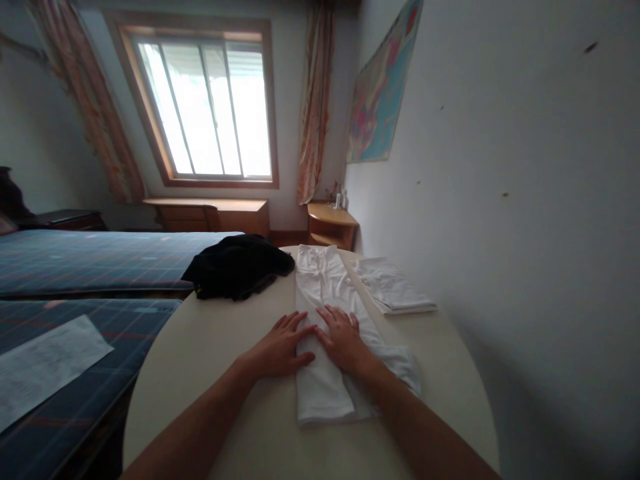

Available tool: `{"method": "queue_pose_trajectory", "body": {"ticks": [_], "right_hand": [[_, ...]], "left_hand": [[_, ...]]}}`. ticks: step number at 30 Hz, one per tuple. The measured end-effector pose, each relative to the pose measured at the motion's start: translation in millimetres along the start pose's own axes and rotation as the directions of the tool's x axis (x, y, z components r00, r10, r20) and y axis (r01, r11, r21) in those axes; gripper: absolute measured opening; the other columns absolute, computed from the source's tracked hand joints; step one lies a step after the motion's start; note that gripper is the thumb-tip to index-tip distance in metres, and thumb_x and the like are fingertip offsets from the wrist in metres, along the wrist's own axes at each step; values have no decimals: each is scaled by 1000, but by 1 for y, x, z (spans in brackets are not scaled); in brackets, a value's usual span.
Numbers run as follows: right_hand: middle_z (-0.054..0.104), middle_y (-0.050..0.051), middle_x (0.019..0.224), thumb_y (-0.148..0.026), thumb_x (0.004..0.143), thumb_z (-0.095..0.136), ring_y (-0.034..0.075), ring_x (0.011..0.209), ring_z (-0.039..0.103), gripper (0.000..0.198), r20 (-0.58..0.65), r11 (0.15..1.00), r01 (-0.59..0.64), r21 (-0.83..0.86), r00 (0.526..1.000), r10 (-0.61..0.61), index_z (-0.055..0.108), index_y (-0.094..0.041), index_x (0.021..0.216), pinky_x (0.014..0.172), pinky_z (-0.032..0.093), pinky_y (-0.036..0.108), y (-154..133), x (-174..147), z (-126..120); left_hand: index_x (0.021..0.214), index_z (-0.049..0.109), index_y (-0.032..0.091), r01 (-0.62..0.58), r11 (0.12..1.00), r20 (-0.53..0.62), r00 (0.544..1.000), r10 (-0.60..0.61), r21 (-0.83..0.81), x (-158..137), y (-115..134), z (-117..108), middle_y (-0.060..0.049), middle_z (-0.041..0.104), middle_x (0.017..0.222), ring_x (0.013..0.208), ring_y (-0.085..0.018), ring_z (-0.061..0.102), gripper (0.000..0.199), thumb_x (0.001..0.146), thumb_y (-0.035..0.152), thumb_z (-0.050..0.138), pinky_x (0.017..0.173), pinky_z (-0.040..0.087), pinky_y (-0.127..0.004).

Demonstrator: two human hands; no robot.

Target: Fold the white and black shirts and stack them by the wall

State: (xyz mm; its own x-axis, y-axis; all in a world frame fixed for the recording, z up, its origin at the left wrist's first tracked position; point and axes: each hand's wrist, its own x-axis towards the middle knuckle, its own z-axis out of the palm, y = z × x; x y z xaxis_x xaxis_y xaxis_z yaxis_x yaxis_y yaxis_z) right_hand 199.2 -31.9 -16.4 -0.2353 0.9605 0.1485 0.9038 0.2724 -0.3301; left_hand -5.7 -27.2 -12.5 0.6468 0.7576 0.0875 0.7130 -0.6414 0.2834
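A pair of white trousers lies lengthwise on the round, cream table, its waistband at the far end. One leg runs straight toward me, while the other fabric spreads out to the right near my wrist. My left hand rests flat at the left edge of the trousers, fingers spread. On the middle of the cloth lies my right hand, palm down with its fingers apart. The two hands nearly meet at the fingertips, and neither grips the fabric.
A folded white garment sits at the table's right side, close to the wall. Black clothing is heaped at the far left edge. Left of the table stand beds with plaid mattresses; a paper sheet lies on the nearer one.
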Motion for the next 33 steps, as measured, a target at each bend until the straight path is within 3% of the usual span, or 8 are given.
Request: {"method": "queue_pose_trajectory", "body": {"ticks": [4, 7, 11, 14, 18, 26, 33], "right_hand": [[34, 8, 157, -47, 99, 39, 29, 145, 24, 51, 80, 998, 61, -33, 995, -58, 44, -27, 145, 116, 12, 56, 1, -5, -1], [36, 11, 155, -42, 98, 43, 30, 144, 26, 47, 44, 996, 78, -48, 996, -76, 49, -25, 141, 115, 12, 56, 0, -10, -6], [58, 9, 133, -32, 91, 59, 25, 130, 45, 27, -27, 971, 239, 10, 971, -239, 65, -24, 116, 112, 23, 47, -9, -25, -25], [66, 6, 111, -36, 83, 70, 22, 114, 54, 22, -27, 915, 389, 104, 921, -389, 67, -23, 101, 105, 31, 39, -21, -42, -44], [67, 1, 102, -44, 70, 81, 20, 102, 58, 35, 140, 777, 578, 251, 772, -620, 68, -25, 97, 99, 36, 34, -34, -61, -58], [68, 1, 102, -32, 73, 76, 18, 95, 60, 37, 193, 745, 643, 178, 720, -667, 69, -28, 109, 97, 37, 32, -35, -63, -42], [69, 0, 86, -25, 80, 63, 14, 79, 62, 11, 202, 694, 715, 87, 669, -715, 72, -24, 88, 82, 40, 28, -44, -63, -36]], "left_hand": [[151, 33, 31, -53, 998, 21, 998, 54, -26, -1, 1, -1, -10, 25, 161, 147, -33, 22, 77, 84, 55, 62, 119, 18, -52], [150, 34, 31, -87, 995, 16, 996, 87, -48, -1, -1, 0, -9, 27, 160, 147, -33, 23, 79, 82, 58, 63, 119, 18, -53], [144, 44, 26, -70, 996, -45, 997, 68, -47, 1, -10, 2, -8, 38, 155, 144, -25, 31, 51, 94, 34, 50, 120, 22, -46], [138, 50, 19, -10, 999, -109, 994, 5, -40, 3, -21, 6, -9, 46, 149, 142, -22, 36, 45, 93, 19, 41, 120, 23, -45], [138, 51, 19, 13, 998, -146, 989, -21, -53, 4, -32, 11, -9, 46, 149, 141, -24, 37, 45, 94, 23, 43, 119, 25, -46], [139, 51, 19, -6, 999, -184, 983, -4, -53, 5, -33, 14, -10, 45, 150, 139, -24, 39, 44, 96, 27, 42, 118, 28, -45], [143, 46, 19, 15, 998, -165, 986, -25, -63, 5, -26, 10, -10, 40, 154, 143, -24, 33, 46, 99, 32, 39, 119, 24, -46]]}}
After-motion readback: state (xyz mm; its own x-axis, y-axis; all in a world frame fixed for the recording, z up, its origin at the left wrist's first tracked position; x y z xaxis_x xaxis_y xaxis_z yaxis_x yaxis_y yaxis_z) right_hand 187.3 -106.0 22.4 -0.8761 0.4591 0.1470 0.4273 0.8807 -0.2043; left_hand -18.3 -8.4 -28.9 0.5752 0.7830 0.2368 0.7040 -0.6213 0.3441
